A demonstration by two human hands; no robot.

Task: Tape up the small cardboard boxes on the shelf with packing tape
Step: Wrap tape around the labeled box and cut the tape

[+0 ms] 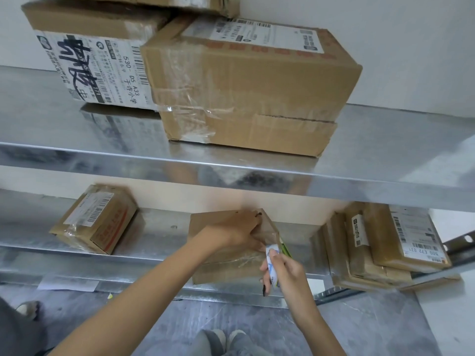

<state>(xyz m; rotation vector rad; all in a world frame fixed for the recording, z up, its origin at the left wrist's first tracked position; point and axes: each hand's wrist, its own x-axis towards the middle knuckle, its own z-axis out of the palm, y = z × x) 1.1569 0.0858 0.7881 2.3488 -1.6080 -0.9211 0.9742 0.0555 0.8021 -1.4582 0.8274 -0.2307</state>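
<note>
Head view, one frame.

- Small cardboard box [221, 268]: on the lower shelf [159, 227], about 6 o'clock from frame centre, near the front edge. A shiny strip of clear tape [248, 258] runs across its near top at the right end.
- Left hand [239, 232]: rests on the box top, fingers [253, 219] close together and laid flat, tips at the far edge. Cannot tell whether they hook over it.
- Right hand [285, 273]: at 3 o'clock of the box, fingers curled around a packing tape roll [272, 254] with a white-and-blue label, held against the box's right corner.
- Labelled box [95, 222] at 9 o'clock of the task box, well apart, turned at an angle.
- Stack of flat boxes [372, 250] at 3 o'clock, on the same shelf.
- Upper shelf [102, 160]: large taped box [244, 93] at 12 o'clock, and a marker-scrawled box [95, 65] touching its left side.
</note>
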